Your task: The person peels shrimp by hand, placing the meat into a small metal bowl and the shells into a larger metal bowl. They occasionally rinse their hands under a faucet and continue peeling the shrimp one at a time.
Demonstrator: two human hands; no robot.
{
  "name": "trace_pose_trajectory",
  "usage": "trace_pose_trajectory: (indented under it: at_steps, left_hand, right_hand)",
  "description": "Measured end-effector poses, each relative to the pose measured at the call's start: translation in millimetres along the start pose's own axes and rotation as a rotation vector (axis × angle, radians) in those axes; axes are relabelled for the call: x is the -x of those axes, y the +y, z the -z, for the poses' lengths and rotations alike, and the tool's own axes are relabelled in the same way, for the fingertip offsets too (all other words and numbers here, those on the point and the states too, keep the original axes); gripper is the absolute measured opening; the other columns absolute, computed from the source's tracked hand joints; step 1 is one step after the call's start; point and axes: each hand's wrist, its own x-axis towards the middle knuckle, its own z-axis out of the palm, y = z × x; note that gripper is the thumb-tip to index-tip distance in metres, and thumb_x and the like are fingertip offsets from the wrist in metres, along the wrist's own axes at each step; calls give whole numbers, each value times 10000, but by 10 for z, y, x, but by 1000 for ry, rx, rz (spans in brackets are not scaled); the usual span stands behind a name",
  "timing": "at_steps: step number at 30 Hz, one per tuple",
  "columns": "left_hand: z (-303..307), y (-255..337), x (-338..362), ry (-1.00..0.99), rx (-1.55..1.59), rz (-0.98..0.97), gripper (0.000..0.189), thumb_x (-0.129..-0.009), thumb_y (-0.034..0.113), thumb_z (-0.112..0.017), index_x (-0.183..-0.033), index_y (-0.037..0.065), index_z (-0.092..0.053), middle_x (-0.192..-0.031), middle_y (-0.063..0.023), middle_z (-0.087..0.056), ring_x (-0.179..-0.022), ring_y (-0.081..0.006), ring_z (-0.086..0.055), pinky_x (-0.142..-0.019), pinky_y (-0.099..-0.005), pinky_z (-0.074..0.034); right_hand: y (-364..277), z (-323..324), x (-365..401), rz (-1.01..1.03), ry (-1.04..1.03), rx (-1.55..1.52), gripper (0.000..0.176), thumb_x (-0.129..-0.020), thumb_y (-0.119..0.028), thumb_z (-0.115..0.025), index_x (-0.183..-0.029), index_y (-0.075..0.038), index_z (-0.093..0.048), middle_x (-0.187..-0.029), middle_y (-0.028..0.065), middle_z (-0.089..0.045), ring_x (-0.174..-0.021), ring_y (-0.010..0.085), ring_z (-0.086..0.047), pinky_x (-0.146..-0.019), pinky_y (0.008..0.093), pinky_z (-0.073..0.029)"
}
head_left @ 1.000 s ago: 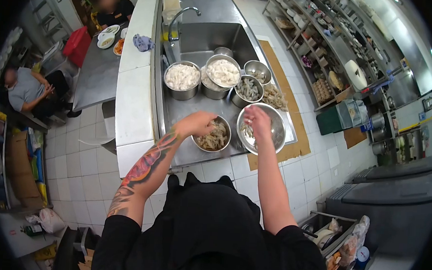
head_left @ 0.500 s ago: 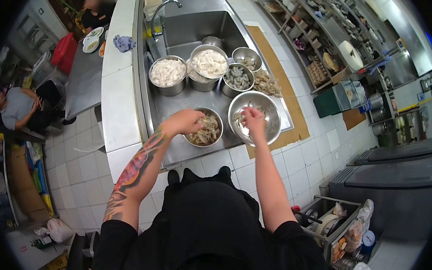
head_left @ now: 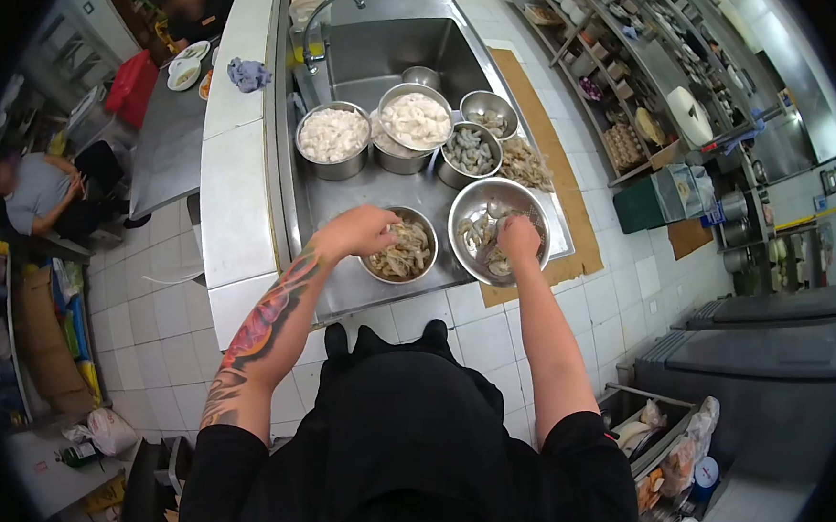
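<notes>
My left hand is at the left rim of a steel bowl of unpeeled shrimp, its fingers bent over the shrimp; whether they hold one is too small to tell. My right hand is closed over the right part of a wide steel colander, and what it may grip is hidden. A few greyish shrimp lie in the colander, left of that hand. Behind stand a pot of pale pieces, a bowl of similar white pieces on another pot, and a pot of grey shrimp.
A sink basin with a curved faucet lies behind the pots. Shrimp shells are heaped at the counter's right edge. A blue cloth rests on the white ledge. Two people sit at the left. Shelves stand back right.
My right hand has moved right and slightly down within the colander, and its fingers have closed more. My left hand stays at the shrimp bowl. The view has shifted slightly.
</notes>
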Motion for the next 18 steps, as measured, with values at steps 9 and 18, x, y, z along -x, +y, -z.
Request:
trace_pose_trajectory:
  at_steps: [9,18]
  left_hand:
    - [21,65,18,1,-27,-8,433,-910,278,-670,-1260,24,-659,-1009,-194,-730,-933,-371,-696,-834,-441,-539]
    - [44,135,10,-12,-26,-19,439,-901,269,-661,-1258,14,-658,-1093,-211,-719,-1016,-377,-682,-889,-440,-534]
  right_hand:
    - [-71,-110,32,-13,12,99,209,-846,-196,-651,-951,-47,-753,-1094,185,-680,-990,369,-689,-854,483,-566]
    - [243,-153,-58,-88,-41,-546,319,-816,-302,-760,-1011,-49,-771,-949,127,-749,-892,264,-710,-795,382,-550]
